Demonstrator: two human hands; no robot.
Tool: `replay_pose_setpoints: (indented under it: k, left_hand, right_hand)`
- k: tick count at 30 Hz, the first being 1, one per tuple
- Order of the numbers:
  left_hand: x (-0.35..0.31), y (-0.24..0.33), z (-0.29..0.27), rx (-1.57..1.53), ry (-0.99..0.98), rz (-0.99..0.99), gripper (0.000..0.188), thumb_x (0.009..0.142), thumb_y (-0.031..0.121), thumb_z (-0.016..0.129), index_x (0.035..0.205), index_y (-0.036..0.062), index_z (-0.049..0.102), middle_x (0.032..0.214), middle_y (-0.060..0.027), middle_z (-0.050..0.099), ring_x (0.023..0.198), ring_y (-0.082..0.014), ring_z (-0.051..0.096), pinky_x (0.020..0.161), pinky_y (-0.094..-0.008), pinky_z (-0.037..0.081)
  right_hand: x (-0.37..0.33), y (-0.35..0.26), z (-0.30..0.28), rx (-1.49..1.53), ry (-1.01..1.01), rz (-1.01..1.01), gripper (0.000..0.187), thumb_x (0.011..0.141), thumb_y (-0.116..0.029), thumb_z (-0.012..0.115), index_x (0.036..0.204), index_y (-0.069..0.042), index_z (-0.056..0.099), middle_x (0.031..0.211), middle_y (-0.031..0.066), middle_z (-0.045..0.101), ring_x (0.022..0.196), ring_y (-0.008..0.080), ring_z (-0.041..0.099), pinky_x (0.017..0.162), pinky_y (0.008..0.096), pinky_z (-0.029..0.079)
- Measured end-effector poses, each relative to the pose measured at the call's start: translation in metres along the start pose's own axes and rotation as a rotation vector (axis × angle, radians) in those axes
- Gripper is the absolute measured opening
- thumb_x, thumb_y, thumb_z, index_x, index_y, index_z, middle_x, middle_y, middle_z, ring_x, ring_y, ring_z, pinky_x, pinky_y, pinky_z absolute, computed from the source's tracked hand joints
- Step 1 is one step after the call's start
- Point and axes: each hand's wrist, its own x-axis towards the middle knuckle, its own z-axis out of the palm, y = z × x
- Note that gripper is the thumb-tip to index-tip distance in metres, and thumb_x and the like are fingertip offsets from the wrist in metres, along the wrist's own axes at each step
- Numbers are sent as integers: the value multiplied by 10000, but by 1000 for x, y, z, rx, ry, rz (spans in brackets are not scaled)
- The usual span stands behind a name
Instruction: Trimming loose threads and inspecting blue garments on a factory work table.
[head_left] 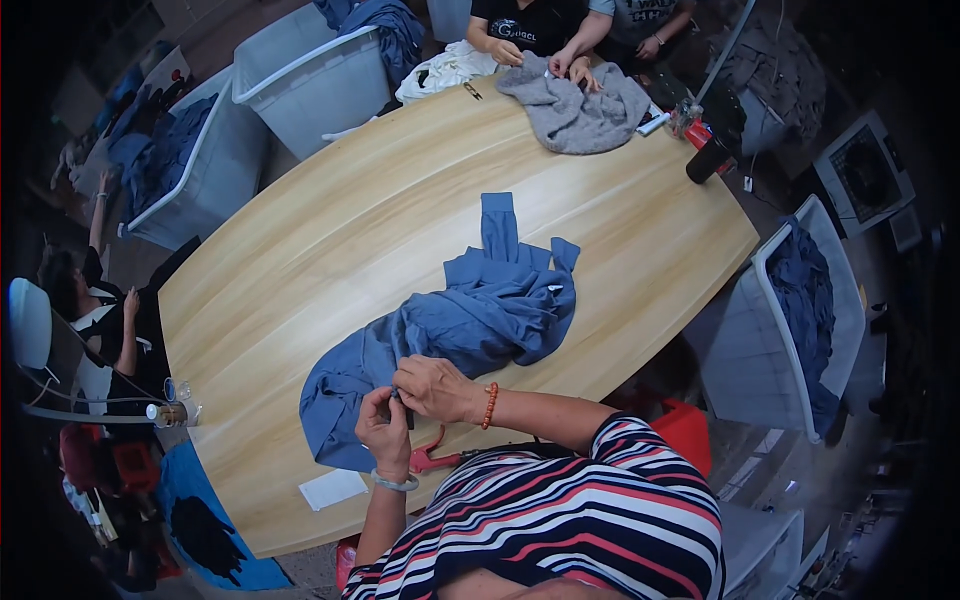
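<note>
A blue knit garment (470,325) lies bunched on the wooden table (330,260), one ribbed cuff (498,205) stretched toward the far side. Over its near edge, my left hand (383,435) and my right hand (437,388) meet with fingertips pinched together. Between them shows a small dark blue bit; whether it belongs to the garment I cannot tell. A red-handled tool (432,457) rests at the table's near edge, just right of my left wrist. To the left of that wrist is a white slip of paper (333,489).
Across the table, co-workers' hands (565,65) handle a grey fuzzy garment (585,105). A dark cylinder (708,160) stands at the right corner, a glass jar (175,410) at the left edge. Pale bins (310,80) of blue garments surround the table. Another person (95,310) is at left.
</note>
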Motion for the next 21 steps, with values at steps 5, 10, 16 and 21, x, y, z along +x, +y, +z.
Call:
replay_pose_setpoints:
  k: [5,10,16,21]
  left_hand:
    - [-3,-5,-15,-74,-36,-159,129,836,-57,557,955,-18,589,907,-34,595,773,-74,569,686,-195,467]
    - [12,13,-31,-259,49,-41,148,856,-55,524,983,2,574,1015,-78,569,822,-103,558,664,-214,475]
    - [37,58,-46,-402,21,171,180,831,-72,518,982,14,567,1005,-111,555,811,-144,530,692,-260,460]
    - [35,45,-65,-439,38,107,329,800,-82,551,1108,29,521,1036,-108,533,839,-135,517,727,-252,448]
  right_hand:
    - [-7,-1,6,63,-71,-49,123,751,-90,611,850,-45,553,829,113,509,787,285,560,649,366,472]
    - [4,-1,-11,191,21,-50,497,658,-173,726,1106,-110,520,1033,106,522,978,305,513,834,390,423]
    - [4,62,-2,-91,-128,225,662,693,-123,674,1308,-121,430,1088,131,542,977,319,501,850,412,417]
    - [-1,81,4,-56,-125,216,264,795,-99,545,1049,-90,613,855,145,630,777,333,610,711,368,496]
